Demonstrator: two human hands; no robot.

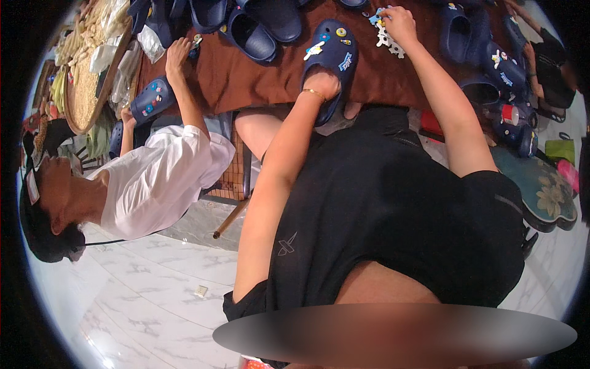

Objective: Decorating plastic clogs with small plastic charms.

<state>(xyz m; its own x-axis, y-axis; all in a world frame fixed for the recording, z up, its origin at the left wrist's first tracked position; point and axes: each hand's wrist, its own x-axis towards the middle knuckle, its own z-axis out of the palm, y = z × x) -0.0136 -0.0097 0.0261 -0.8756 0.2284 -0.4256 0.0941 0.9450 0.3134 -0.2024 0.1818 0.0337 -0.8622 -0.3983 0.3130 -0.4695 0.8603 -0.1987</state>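
A navy blue clog (335,50) lies toe away from me at the table's near edge, with a donut-shaped charm and other charms on its top. My left hand (322,83) is pushed into its foot opening and holds it; the fingers are hidden inside. Off to the right, my right hand (399,26) has its fingers bent and pinched at a small blue-and-yellow shoe charm (376,18). White charms with black spots (389,44) lie on the cloth just below that hand.
A brown cloth (270,80) covers the table. Several plain navy clogs (252,40) line its far side, and charm-decorated ones (503,64) sit at right. A co-worker in white (163,178) at left holds a decorated clog (152,100). Beyond stands a round woven tray (86,80). A stool (541,184) is at right.
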